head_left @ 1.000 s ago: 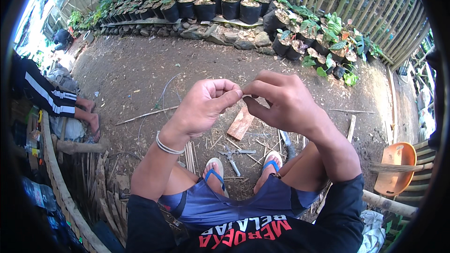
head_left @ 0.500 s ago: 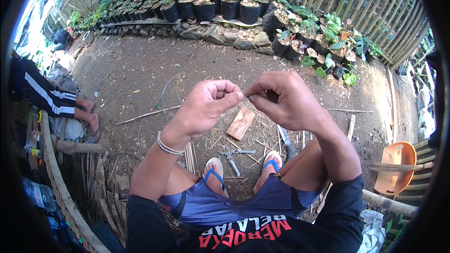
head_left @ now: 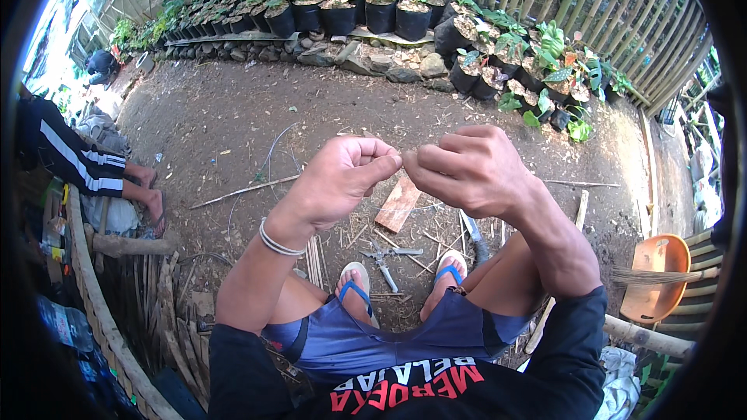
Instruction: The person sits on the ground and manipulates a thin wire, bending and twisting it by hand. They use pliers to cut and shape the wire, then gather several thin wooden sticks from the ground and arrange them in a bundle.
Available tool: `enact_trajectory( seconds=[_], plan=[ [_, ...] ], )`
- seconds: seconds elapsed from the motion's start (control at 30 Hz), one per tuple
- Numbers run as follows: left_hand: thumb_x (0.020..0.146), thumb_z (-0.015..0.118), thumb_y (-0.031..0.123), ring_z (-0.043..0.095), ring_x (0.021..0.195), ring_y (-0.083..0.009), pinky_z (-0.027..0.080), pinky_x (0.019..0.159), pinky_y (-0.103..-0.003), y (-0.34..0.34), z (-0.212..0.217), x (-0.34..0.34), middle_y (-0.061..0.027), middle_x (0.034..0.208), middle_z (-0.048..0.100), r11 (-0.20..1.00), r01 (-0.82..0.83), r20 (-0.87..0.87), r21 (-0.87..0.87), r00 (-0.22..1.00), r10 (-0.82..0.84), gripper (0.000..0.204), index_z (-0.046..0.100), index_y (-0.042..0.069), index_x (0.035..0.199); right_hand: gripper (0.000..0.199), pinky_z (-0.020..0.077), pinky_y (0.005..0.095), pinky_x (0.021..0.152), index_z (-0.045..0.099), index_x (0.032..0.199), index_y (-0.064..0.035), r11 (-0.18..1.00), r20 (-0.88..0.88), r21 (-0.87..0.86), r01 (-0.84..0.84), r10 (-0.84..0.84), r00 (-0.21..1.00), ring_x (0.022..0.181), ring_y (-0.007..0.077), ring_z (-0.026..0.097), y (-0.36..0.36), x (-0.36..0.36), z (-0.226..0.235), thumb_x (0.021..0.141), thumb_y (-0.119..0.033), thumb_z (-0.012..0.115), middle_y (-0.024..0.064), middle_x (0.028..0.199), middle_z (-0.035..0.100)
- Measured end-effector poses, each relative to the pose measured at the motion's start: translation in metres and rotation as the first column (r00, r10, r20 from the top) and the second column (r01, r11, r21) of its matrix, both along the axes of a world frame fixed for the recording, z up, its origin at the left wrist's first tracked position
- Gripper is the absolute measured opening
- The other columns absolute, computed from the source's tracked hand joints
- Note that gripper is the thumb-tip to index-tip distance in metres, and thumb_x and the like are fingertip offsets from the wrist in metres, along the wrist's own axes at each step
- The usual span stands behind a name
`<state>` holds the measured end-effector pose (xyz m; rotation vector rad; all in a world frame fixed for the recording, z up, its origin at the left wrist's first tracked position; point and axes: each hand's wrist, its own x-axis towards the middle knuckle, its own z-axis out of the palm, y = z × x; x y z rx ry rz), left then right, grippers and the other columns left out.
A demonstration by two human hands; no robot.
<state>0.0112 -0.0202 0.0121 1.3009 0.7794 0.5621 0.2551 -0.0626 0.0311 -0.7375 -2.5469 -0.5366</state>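
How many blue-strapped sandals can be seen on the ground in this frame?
2. The left sandal sits on the dirt under the left knee; the right sandal lies beside it, just right of the pliers. Both are partly covered by feet and shorts.

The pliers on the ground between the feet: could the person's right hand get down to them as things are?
Probably yes. The pliers lie in the open on the dirt between the sandalled feet, with nothing over them. But the right hand is raised, its fingers pinched against the left hand, so it would have to let go first.
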Motion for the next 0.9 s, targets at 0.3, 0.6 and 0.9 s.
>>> enact_trajectory(
  seconds=[0.3, 0.6, 0.9],
  plan=[
    [0.106, 0.070, 0.024, 0.058, 0.078, -0.0031, 0.046, 0.070, -0.021, -0.004, -0.001, 0.005, 0.0012, 0.092, 0.070, 0.997, -0.032, 0.065, 0.076, 0.998, 0.027, 0.023, 0.072, 0.001, 0.111, 0.022, 0.0511, 0.0362, 0.051, 0.069, 0.095, -0.0078, 0.997, -0.203, -0.083, 0.010, -0.026, 0.979, 0.063, 0.0184, 0.064, 0.002, 0.000, 0.000, 0.075, -0.014, 0.075, 0.0013, 0.081, 0.059],
    [0.106, 0.069, 0.017, 0.068, 0.094, -0.0097, 0.056, 0.087, -0.027, -0.005, 0.005, 0.003, -0.0045, 0.099, 0.073, 0.958, -0.015, -0.024, 0.286, 0.999, 0.023, 0.021, 0.071, -0.004, 0.112, 0.015, 0.0498, 0.0367, 0.054, 0.080, 0.097, -0.0024, 0.895, -0.484, -0.433, -0.105, -0.133, 0.865, 0.059, 0.0227, 0.064, 0.003, -0.002, 0.001, 0.083, -0.004, 0.078, 0.0087, 0.073, 0.065],
    [0.106, 0.068, 0.017, 0.068, 0.091, -0.0086, 0.054, 0.082, -0.025, -0.002, 0.002, 0.002, -0.0029, 0.097, 0.073, 0.980, 0.065, -0.090, 0.190, 0.995, -0.049, 0.018, 0.069, 0.000, 0.112, 0.016, 0.0538, 0.0338, 0.059, 0.080, 0.098, -0.0004, 0.816, -0.541, -0.574, -0.063, -0.321, 0.778, 0.062, 0.0207, 0.069, 0.000, -0.007, 0.000, 0.085, -0.006, 0.073, 0.0131, 0.073, 0.072]
  ],
)
